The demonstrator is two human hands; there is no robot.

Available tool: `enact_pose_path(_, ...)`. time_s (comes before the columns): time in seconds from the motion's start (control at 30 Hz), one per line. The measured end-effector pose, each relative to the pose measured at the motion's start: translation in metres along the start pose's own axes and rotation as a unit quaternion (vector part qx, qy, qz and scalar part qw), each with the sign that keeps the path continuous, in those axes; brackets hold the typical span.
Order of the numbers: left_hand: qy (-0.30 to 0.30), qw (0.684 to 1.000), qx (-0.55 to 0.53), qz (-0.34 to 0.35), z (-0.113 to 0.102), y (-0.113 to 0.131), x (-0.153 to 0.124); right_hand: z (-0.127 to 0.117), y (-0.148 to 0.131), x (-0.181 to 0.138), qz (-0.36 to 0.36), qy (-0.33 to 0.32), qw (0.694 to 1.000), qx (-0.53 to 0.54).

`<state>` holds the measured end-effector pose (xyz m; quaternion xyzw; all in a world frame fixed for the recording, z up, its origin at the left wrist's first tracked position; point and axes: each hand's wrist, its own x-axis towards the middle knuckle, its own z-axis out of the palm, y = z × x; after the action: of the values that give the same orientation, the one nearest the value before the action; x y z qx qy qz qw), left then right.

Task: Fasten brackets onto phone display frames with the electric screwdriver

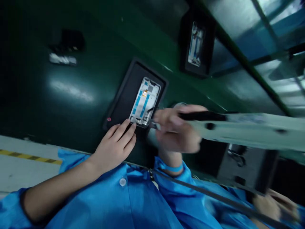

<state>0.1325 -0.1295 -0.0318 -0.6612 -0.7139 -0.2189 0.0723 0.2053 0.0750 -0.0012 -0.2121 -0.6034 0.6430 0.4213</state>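
An open phone frame point(145, 101), silver-white with blue strips and a small copper-coloured part, lies in a black tray point(121, 98) on the green bench. My left hand point(118, 143) rests at the tray's lower edge, fingers stretched out, with the fingertips touching the lower end of the frame. Beside the frame's lower right corner is my right hand point(177, 127), its fingers curled closed and blurred by motion. A small grey tip point(155, 125) sticks out from them toward the frame; the kind of thing held cannot be made out.
A long pale green bar point(250, 130) crosses from the right, overlapping my right hand. Another phone frame point(196, 44) sits in a black tray at the upper right. Dark and silvery items point(63, 59) lie at left. At lower right are a co-worker's hands point(269, 206) by a grey tray point(245, 168).
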Motion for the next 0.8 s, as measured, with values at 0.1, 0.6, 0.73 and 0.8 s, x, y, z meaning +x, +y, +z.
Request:
enact_pose_path(0.1,-0.007,0.999,0.047,0.001,0.0,-0.035,0.018,-0.034,-0.019,0.015,-0.17,0.099,0.98,0.042)
enact_pose_path(0.6,-0.074,0.983,0.039,-0.165,0.028,-0.167,0.256,-0.082,-0.012,0.011,-0.146,0.176,0.973,-0.038)
enact_pose_path(0.73,-0.112,0.978,0.003,-0.176,0.078,-0.092,0.293,-0.088,-0.015,0.005,-0.089,0.244,0.963,-0.069)
enact_pose_path(0.8,-0.118,0.974,-0.002,-0.195,0.1,-0.07,0.315,-0.094,-0.014,0.003,-0.026,0.268,0.959,-0.085)
